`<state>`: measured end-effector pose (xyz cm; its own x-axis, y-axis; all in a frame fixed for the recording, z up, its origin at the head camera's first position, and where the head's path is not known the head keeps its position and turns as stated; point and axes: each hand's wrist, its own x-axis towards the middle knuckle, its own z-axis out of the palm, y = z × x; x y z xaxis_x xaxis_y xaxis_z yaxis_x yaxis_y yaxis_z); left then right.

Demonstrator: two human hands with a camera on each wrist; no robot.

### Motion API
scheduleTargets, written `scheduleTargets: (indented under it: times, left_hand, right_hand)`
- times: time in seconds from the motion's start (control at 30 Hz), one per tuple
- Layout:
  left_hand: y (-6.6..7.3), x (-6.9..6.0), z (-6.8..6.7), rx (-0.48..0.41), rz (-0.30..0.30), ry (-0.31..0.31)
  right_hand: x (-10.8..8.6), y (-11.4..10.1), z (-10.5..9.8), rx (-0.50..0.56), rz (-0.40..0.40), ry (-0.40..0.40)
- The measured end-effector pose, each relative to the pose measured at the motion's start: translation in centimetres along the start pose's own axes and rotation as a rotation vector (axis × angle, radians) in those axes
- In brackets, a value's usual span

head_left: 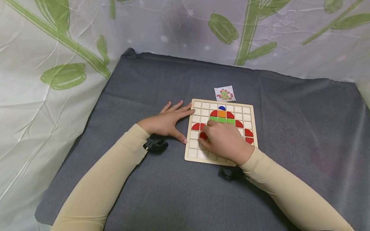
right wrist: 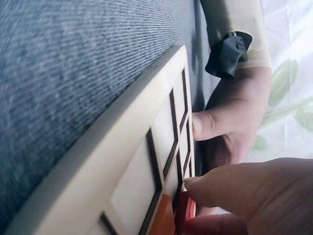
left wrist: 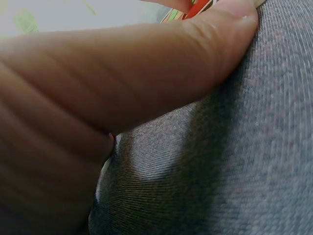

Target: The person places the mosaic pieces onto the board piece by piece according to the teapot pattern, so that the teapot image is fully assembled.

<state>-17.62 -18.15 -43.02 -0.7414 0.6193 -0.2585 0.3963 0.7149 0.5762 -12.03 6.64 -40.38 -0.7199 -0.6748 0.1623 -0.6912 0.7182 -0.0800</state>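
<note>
A square wooden grid board (head_left: 193,159) lies on the grey cloth, with red, green, orange and blue pieces in its cells. My left hand (head_left: 166,122) spreads its fingers along the board's left side, its fingertips at the upper edge and its thumb by the lower edge. Over the board's middle, my right hand (head_left: 226,141) has its thumb and curled fingers at a red curved piece (head_left: 203,135) in the left part of the grid. The right wrist view shows them pinching this red piece (right wrist: 183,210); an orange piece (right wrist: 164,218) sits beside it. My right hand hides several cells.
Just beyond the board's top edge lies a small pattern card (head_left: 224,94) printed with a coloured grid. Grey cloth (head_left: 156,186) covers the table. A white curtain with green leaves (head_left: 185,35) hangs behind the table and on its left. Both wrists wear black straps.
</note>
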Motion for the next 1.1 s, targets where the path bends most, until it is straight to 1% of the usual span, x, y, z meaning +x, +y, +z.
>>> scheduleTargets:
  times: [0.2,0.33,0.53,0.77,1.0,1.1]
  left_hand:
    - [-0.1,0.1,0.0,0.004,0.0,-0.002]
    - [-0.1,0.1,0.0,0.002,-0.002,0.0]
    - [-0.1,0.0,0.0,-0.002,-0.005,-0.008]
    - [0.2,0.0,-0.2,-0.001,-0.008,-0.011]
    - [0.3,-0.1,-0.2,-0.009,-0.008,-0.013]
    - [0.3,-0.2,-0.1,-0.011,-0.009,-0.015]
  right_hand:
    - [-0.1,0.1,-0.3,0.03,-0.016,-0.038]
    - [-0.1,0.4,-0.4,0.053,-0.005,-0.052]
    - [-0.2,0.9,-0.4,0.123,0.027,-0.043]
    - [-0.1,1.3,-0.3,0.14,0.072,-0.013]
    - [-0.2,1.1,-0.1,0.165,0.05,-0.047]
    - [-0.3,1.1,0.0,0.177,0.049,-0.048]
